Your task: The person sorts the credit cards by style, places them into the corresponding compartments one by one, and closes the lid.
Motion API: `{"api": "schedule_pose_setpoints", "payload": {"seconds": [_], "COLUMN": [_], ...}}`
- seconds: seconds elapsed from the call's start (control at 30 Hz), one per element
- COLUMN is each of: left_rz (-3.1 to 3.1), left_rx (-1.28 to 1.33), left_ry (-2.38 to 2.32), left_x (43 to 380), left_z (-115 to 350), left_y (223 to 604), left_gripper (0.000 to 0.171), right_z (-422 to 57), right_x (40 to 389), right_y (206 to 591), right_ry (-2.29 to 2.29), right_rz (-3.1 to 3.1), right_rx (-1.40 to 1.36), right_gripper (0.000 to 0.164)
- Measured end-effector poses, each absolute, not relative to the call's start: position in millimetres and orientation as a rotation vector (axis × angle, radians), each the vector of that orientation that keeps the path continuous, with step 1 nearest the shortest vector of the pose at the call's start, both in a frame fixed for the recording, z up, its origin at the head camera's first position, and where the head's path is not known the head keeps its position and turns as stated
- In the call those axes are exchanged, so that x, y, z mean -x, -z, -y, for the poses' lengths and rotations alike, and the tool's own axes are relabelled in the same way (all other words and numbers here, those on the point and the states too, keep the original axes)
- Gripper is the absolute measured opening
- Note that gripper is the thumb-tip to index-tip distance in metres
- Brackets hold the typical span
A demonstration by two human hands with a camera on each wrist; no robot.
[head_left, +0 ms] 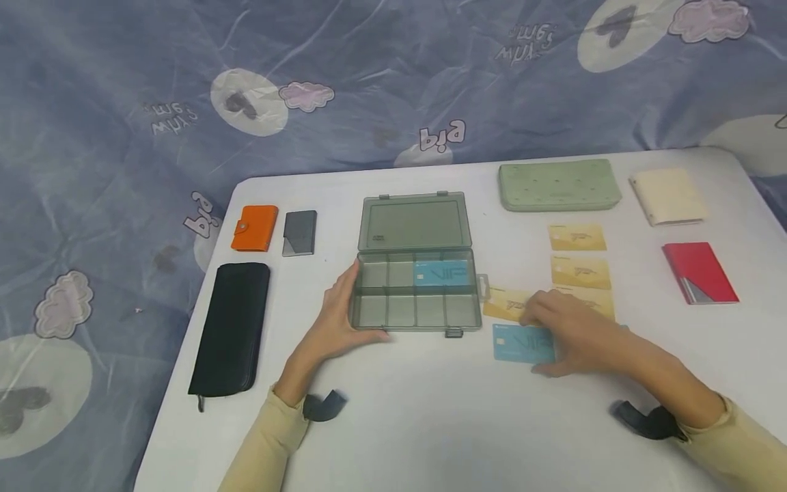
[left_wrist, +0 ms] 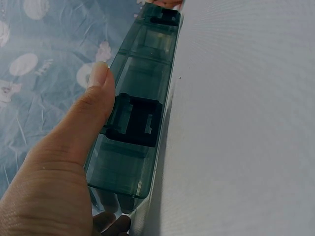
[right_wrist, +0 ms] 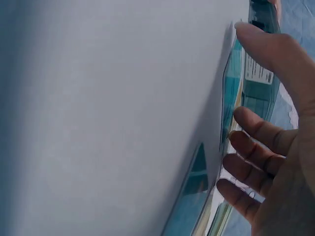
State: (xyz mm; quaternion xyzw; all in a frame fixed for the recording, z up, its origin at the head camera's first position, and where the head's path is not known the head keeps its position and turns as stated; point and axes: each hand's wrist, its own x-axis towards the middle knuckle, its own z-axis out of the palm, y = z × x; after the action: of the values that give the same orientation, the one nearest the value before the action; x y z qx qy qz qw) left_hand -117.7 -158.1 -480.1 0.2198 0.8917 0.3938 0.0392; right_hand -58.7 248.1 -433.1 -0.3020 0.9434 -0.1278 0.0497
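A translucent green compartment box lies with its lid folded back. My left hand holds its left end, thumb along the front side and fingers along the left side. A blue VIP card sits in the box's upper right part. My right hand is over the right end of another blue VIP card on the table, with thumb and fingers spread apart. In the right wrist view, a further blue card lies near the fingers. A yellow card lies between box and right hand.
More yellow cards lie in a column behind the right hand. A green case, a cream holder and a red card holder are at right. An orange wallet, grey card holder and black zip wallet are at left.
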Motion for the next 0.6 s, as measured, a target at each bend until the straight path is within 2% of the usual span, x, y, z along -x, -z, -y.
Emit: {"api": "schedule_pose_setpoints", "payload": {"seconds": [0.47, 0.6], "left_rz": [-2.739, -2.743], "left_rx": [-0.682, -0.68], "left_ry": [-1.198, -1.194], "left_x": [116, 117], "left_z": [158, 158], "left_y": [477, 477], "left_gripper": [0.129, 0.129], "right_z": [-235, -235], "right_x": [61, 61], "right_y": [434, 432], "right_ry": [0.426, 0.428], "right_rz": [-2.834, -2.823], "right_rx": [0.947, 0.893], "right_gripper": [0.054, 0.055]}}
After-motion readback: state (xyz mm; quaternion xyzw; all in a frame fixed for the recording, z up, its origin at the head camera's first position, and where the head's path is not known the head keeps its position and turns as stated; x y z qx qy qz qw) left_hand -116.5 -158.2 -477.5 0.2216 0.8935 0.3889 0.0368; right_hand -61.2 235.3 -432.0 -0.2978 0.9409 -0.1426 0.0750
